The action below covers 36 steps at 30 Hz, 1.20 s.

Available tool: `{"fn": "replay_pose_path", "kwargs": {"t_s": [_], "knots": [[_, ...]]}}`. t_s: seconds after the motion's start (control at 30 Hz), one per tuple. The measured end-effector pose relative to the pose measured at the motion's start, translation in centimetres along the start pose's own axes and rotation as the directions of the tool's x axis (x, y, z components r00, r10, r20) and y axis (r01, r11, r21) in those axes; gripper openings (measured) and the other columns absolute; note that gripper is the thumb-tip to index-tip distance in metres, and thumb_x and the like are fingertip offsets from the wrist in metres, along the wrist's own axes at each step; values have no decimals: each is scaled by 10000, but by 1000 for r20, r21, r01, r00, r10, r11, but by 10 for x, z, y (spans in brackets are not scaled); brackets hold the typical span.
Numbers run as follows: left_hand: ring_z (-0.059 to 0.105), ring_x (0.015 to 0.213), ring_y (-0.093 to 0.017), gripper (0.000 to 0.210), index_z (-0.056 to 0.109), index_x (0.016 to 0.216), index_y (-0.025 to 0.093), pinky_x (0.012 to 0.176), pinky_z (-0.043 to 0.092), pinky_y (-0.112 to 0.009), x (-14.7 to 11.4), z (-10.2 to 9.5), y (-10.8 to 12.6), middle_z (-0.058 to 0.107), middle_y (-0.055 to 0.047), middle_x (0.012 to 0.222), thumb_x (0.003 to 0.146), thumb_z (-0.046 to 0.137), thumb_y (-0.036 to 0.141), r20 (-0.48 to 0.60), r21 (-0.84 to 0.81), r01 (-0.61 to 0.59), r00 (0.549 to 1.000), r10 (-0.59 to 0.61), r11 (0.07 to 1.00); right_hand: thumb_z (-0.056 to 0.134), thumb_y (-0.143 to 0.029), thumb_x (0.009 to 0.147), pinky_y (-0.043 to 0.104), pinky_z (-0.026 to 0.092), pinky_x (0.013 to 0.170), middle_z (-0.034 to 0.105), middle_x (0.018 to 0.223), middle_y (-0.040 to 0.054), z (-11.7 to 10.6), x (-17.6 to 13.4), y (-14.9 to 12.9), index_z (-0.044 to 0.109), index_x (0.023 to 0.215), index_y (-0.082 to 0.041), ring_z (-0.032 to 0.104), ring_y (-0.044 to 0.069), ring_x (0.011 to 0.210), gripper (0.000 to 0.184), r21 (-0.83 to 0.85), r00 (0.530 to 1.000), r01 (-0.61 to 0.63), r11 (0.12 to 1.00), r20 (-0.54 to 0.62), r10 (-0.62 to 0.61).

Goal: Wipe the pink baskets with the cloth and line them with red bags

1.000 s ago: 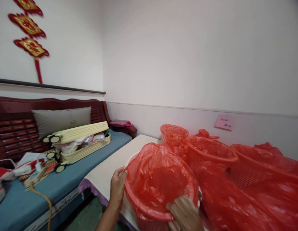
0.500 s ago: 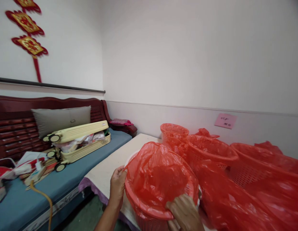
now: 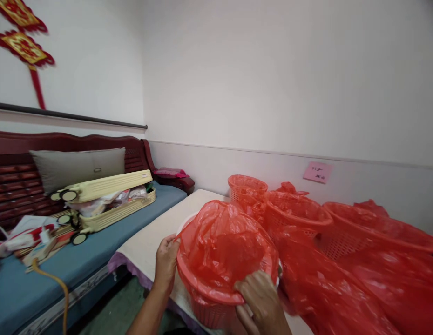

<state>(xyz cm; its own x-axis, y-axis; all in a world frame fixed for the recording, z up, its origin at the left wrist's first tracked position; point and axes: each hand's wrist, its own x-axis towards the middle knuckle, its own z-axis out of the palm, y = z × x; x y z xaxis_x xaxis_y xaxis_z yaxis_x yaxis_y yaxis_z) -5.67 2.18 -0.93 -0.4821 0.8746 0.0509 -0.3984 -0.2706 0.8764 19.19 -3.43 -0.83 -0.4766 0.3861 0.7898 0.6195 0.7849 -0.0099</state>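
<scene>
Red mesh basket (image 3: 206, 311) upright on table edge, lined with a red plastic bag (image 3: 223, 246).

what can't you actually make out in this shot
- Inside of the near basket, head view: the red plastic bag lining it hides any contents.
- Right hand: cut off by the bottom edge; its fingers curl over the rim under the bag.
- Pink note on the wall: writing too small to read.
- Open suitcase on the sofa: contents too jumbled to name.
- Far baskets: bases hidden by loose red plastic.
</scene>
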Motion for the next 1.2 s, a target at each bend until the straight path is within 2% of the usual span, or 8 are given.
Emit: {"fn": "replay_pose_path", "kwargs": {"t_s": [0.6,0.87,1.03,1.2], "knots": [[647,611,-153,437,616,965,162,609,512,-284,8,-2,-7,713,-15,757,659,783,425,-17,55,0,1000,1,998,438,-137,875,363,317,721,577,725,24,-3,1,-2,572,874,-195,455,197,691,147,70,997,-73,995,4,72],[616,607,-122,270,614,995,153,620,515,-297,6,-5,-8,665,13,769,806,703,325,8,53,-13,1000,13,998,451,-123,879,372,310,707,565,722,32,-2,1,-2,570,879,-175,440,197,694,130,87,997,-71,994,21,70],[614,624,-124,225,613,991,158,640,520,-310,4,-3,-8,659,15,788,829,684,298,4,35,-12,1000,12,999,465,-106,880,400,373,763,607,815,49,-12,2,-4,580,1000,-167,487,210,765,177,86,992,-68,994,113,58],[608,625,-124,231,624,1002,158,639,507,-305,2,-3,-5,661,17,784,829,687,298,5,37,-8,1000,8,999,481,-84,856,453,431,903,646,1023,70,-29,6,-9,562,1177,-186,556,228,935,347,66,977,-82,994,201,67]]}}
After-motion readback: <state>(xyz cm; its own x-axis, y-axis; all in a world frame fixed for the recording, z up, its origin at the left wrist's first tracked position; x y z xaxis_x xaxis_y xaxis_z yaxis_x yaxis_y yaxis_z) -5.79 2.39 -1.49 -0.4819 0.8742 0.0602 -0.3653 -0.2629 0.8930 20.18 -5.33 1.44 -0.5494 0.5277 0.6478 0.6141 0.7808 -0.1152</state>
